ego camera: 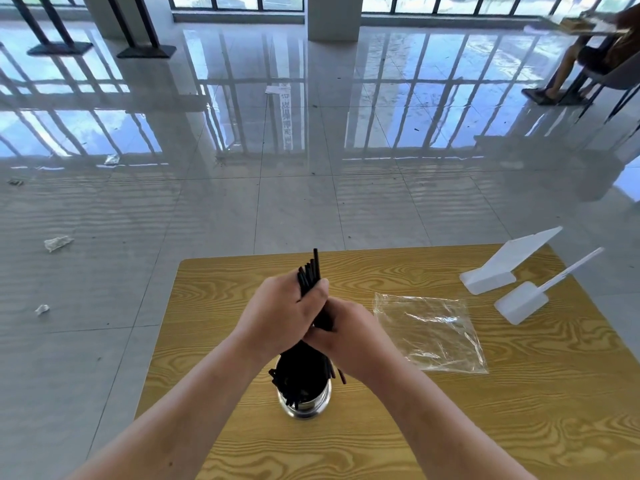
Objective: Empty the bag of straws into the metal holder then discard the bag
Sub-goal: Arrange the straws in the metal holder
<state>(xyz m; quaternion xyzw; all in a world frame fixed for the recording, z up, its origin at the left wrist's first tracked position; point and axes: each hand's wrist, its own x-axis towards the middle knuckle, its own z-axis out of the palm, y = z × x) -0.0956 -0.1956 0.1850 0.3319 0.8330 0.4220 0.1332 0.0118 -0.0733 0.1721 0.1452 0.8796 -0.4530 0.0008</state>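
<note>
Two hands (280, 315) (349, 336), many straws (309, 276) — one bag (431, 332)

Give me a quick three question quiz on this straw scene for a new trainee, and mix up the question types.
1. True or false: the plastic bag has straws inside it.
2. Multiple choice: the lower ends of most black straws sit in A) the metal holder, B) the plastic bag, C) neither.
3. Short answer: which hands grip the black straws?

Key: 1 false, it lies flat and looks empty. 2 A. 3 both, the left hand and the right hand.
</note>
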